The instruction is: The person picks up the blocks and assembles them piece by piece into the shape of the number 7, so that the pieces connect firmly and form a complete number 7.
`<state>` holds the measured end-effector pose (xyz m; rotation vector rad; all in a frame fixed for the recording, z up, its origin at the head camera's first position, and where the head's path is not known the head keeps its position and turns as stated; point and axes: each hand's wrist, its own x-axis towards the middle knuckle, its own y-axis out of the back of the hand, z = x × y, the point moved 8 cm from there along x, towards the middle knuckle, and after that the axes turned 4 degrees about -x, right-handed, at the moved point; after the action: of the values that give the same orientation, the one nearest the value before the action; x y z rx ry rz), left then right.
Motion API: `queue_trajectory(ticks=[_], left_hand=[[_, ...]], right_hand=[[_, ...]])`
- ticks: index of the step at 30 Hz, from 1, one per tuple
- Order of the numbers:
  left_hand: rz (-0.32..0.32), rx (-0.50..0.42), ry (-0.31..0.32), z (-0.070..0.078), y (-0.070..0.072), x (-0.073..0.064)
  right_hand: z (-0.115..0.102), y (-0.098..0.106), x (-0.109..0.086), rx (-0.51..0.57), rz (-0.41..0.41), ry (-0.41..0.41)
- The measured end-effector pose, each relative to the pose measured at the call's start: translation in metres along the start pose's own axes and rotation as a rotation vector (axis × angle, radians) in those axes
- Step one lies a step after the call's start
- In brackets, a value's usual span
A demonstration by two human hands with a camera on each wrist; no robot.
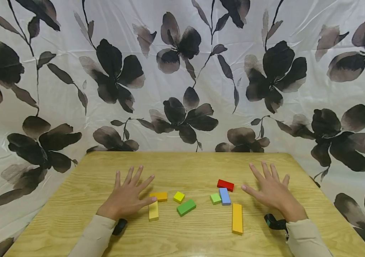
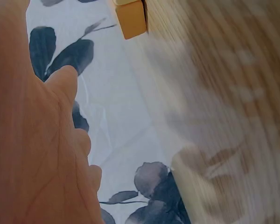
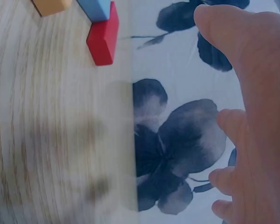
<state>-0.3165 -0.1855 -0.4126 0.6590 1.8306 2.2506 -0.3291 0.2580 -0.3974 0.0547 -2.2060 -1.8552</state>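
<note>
My left hand (image 1: pixel 127 197) is spread with straight fingers over the left of the table, holding nothing. Its thumb overlaps the meeting ends of an orange block (image 1: pixel 160 196) and a pale yellow block (image 1: pixel 153 211) in the head view. On the right side, my right hand (image 1: pixel 273 192) is spread likewise, with nothing in its grasp. Nearest to it lie a red block (image 1: pixel 225 185), a blue block (image 1: pixel 224 196) and a long yellow-orange block (image 1: pixel 237 219). A light green block (image 1: pixel 215 198) sits against the blue one. Between the hands are a small yellow block (image 1: pixel 179 197) and a green block (image 1: pixel 186 207).
All the blocks lie on a light wooden table (image 1: pixel 201 239). A white cloth (image 1: pixel 201 78) with dark flowers hangs behind the table and along both sides. Black wrist devices show under the left wrist (image 1: pixel 119 227) and the right wrist (image 1: pixel 274 222).
</note>
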Motion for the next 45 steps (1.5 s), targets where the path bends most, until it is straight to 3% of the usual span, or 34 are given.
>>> queue_trajectory(ticks=[16,25,35,45], left_hand=[[0.049,-0.014,-0.059,0.007,-0.004,0.006],[0.001,0.014,-0.047,0.015,-0.004,0.008],[0.003,0.043,-0.043,0.018,-0.008,0.009],[0.048,0.002,-0.083,0.031,-0.009,0.011]], right_hand=[[-0.011,-0.004,0.003,-0.005,0.001,0.043],[-0.023,-0.007,0.003,-0.009,0.015,0.078],[-0.032,-0.017,0.002,-0.024,0.035,0.111],[-0.039,-0.027,-0.003,0.068,0.076,0.149]])
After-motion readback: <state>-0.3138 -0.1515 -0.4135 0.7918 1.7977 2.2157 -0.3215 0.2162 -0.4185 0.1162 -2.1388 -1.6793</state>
